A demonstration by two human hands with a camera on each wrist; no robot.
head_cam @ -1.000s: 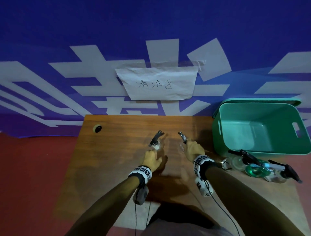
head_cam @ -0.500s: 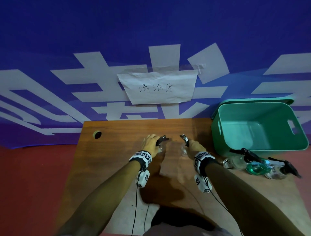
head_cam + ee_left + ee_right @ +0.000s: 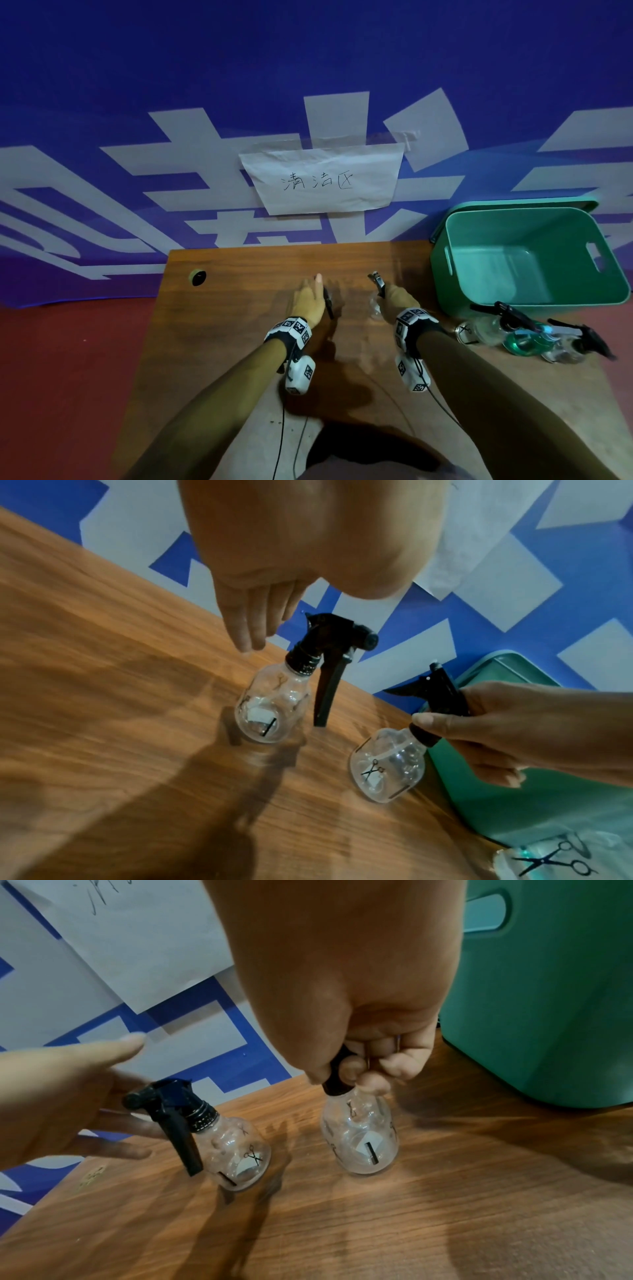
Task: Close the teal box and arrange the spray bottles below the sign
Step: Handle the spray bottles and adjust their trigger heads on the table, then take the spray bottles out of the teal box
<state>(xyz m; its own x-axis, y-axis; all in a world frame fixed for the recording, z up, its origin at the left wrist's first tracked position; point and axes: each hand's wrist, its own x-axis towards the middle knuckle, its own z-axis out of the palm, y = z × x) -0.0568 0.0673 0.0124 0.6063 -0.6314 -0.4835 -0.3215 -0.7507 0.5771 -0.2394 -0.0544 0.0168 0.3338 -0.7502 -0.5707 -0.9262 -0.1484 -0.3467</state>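
Two clear spray bottles with black triggers stand upright on the wooden table (image 3: 239,342), below the paper sign (image 3: 322,180). My left hand (image 3: 313,287) is open just left of the left bottle (image 3: 274,704), fingers straight and off it. My right hand (image 3: 366,1069) grips the black neck of the right bottle (image 3: 363,1142), whose base is at the tabletop. The teal box (image 3: 442,274) sits open and empty at the far right, with its lid (image 3: 527,204) behind it against the wall.
Three more spray bottles lie on their sides in front of the box, one of them green (image 3: 524,342). A cable hole (image 3: 198,277) is near the table's back left corner. A blue banner wall rises right behind the table.
Both hands moved away from me toward the wall with their bottles. The left hand set its bottle down, let go and opened. The right hand still holds its bottle.
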